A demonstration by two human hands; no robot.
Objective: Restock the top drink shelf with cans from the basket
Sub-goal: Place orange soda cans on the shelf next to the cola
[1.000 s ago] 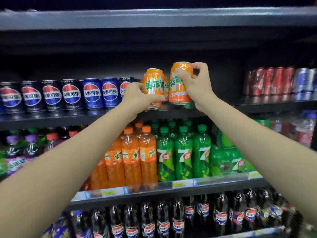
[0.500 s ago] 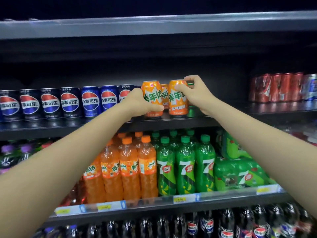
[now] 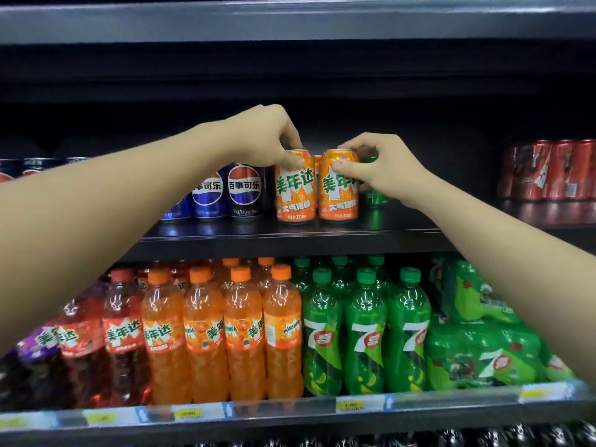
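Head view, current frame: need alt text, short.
Two bare hands set two orange cans upright on the top drink shelf: the left hand pinches the left orange can at its top and the right hand the right orange can. Blue cans stand left, bottles below.

The two cans [image 3: 295, 187] under my hands are orange w/ green characters edged in white, a yellow-white zigzag burst below, and small white print at the bottom. Left of them, the cola cans [image 3: 243, 191] are dark blue w/ a red-white-blue round logo and white characters. A green can [image 3: 374, 196] shows behind my right hand. The cans [image 3: 548, 171] far right are red w/ white marks, blurred. The shelf [image 3: 290, 235] is black. Below: bottles [image 3: 243, 333] orange w/ orange caps, bottles [image 3: 364, 337] green w/ white "7" and red dot, bottles [image 3: 124, 337] red. Price tags [image 3: 187, 413] are yellow on a white-blue strip.
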